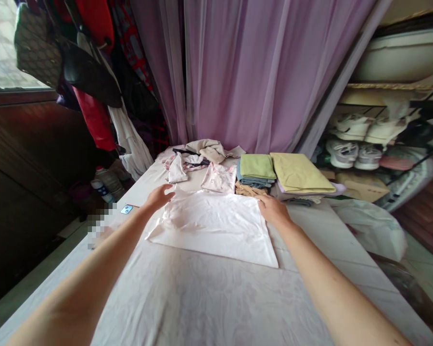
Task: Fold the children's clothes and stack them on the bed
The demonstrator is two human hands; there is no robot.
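A white cloth garment (216, 223) lies spread on the pale bed sheet, its near edge slanting down to the right and its left part wrinkled. My left hand (160, 196) pinches its far left corner between thumb and fingers. At the far right corner, my right hand (274, 209) is closed on the edge of the same garment. Just beyond it lie a folded pink-and-white patterned garment (219, 179) and a tan crumpled cloth (250, 190).
Behind are folded green cloth (257, 166) and yellow cloth (303, 172) on stacks, plus a loose heap of clothes (205, 151). A phone (127, 209) lies left. A purple curtain (231, 72) hangs behind; shoes (353, 127) fill a rack at right, bags (90, 72) hang at left.
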